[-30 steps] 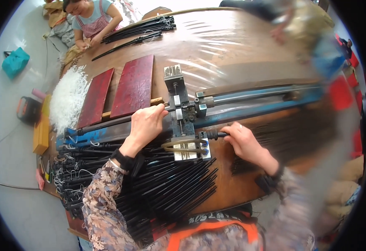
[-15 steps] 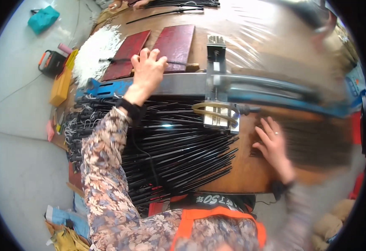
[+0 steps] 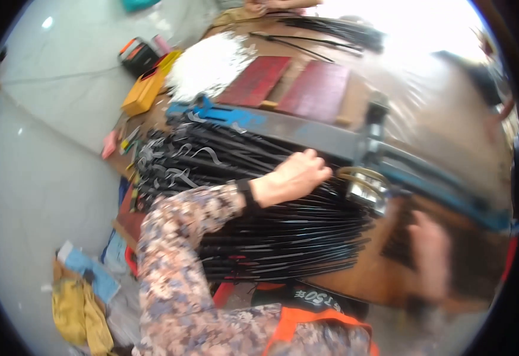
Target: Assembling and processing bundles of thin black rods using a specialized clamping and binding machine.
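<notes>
My left hand [image 3: 295, 178] is closed with its fingers curled down, over the pile of long thin black rods [image 3: 283, 237] and just left of a small metal clamp device [image 3: 366, 188]. What its fingers hold, if anything, is hidden. Smeared by motion, my right hand [image 3: 432, 243] is over a dark bundle of thin sticks [image 3: 467, 255] on the right of the table. Grey-white cords or straps [image 3: 182, 178] hang about the left ends of the black rods.
A grey and blue metal rail [image 3: 307, 132] crosses the table behind the rods. Beyond it lie two dark red boards [image 3: 316, 89] and a heap of white strips [image 3: 209, 68]. A yellow box [image 3: 144, 92] stands at the left edge. Another person's hands [image 3: 265, 6] show at the far side.
My left hand has come from above the red boards, where a thin black rod crossed under it, down to the rods beside the clamp. My right hand moved nearer me. The view has shifted.
</notes>
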A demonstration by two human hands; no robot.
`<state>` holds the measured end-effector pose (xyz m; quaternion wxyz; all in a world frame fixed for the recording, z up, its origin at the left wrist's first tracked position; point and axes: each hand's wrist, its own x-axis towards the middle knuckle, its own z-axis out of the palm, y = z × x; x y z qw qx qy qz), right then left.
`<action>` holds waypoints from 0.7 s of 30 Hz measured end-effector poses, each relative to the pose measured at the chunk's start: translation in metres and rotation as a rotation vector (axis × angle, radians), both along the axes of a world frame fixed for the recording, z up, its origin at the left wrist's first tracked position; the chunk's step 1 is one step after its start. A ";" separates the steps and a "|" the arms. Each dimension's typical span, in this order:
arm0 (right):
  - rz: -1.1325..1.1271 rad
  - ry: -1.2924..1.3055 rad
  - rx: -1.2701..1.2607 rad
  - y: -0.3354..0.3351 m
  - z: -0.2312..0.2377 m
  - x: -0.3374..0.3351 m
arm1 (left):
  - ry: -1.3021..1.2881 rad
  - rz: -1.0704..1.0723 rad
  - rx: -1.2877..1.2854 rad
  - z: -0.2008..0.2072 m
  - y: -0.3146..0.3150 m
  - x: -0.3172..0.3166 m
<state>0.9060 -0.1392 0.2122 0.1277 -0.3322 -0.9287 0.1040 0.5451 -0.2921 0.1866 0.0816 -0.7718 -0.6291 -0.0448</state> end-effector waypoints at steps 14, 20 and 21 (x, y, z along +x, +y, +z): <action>0.253 0.191 0.071 0.023 -0.059 0.007 | -0.183 0.021 -0.272 0.074 -0.052 0.066; 0.247 0.179 -0.012 0.005 -0.058 0.018 | -0.282 -0.073 -0.119 0.040 -0.019 0.102; 0.234 0.318 -0.196 0.004 -0.064 0.022 | -0.288 -0.084 -0.123 0.038 -0.015 0.106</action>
